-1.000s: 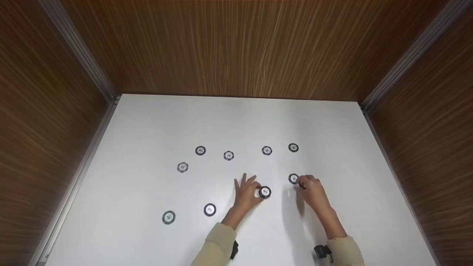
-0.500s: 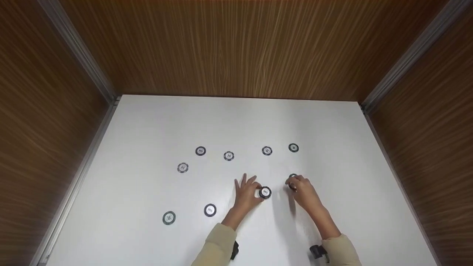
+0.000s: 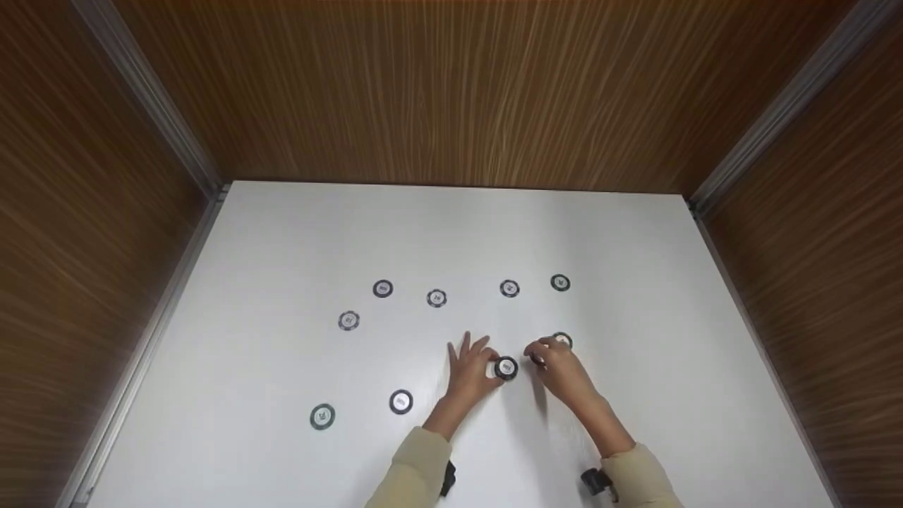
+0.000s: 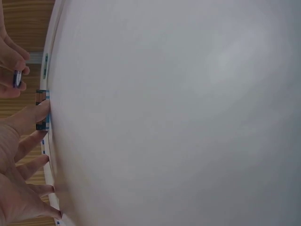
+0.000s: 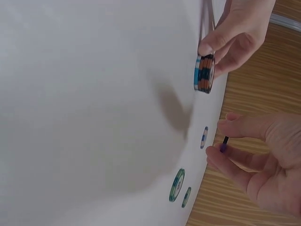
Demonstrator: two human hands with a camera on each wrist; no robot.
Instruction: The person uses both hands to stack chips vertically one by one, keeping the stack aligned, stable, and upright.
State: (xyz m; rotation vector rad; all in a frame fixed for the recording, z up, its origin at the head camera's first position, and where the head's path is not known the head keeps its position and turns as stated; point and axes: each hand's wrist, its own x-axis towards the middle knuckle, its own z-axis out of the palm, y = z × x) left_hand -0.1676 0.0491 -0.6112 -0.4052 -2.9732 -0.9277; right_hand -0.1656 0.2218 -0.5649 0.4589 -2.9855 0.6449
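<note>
My left hand (image 3: pixel 469 374) rests on the table and holds a short stack of poker chips (image 3: pixel 506 367) between thumb and index finger, its other fingers spread. In the right wrist view, the stack (image 5: pixel 204 74) shows a blue and white chip at the bottom with brownish and black chips above. My right hand (image 3: pixel 564 370) pinches a single dark purple poker chip (image 5: pixel 224 144) by its edge, raised above the table to the right of the stack. Just behind the right hand lies a poker chip (image 3: pixel 563 339), partly covered by its fingers.
Several poker chips lie flat on the white table (image 3: pixel 247 268): a back row including a dark chip (image 3: pixel 560 282), a grey chip (image 3: pixel 348 320) at left, and a green chip (image 3: pixel 322 416) and a black chip (image 3: pixel 401 401) nearer. Wood-grain panels (image 3: pixel 451 92) enclose the table.
My right hand has moved left with its pinched chip, passing the chip on the table and coming close to the stack. The left hand and the stack have stayed put.
</note>
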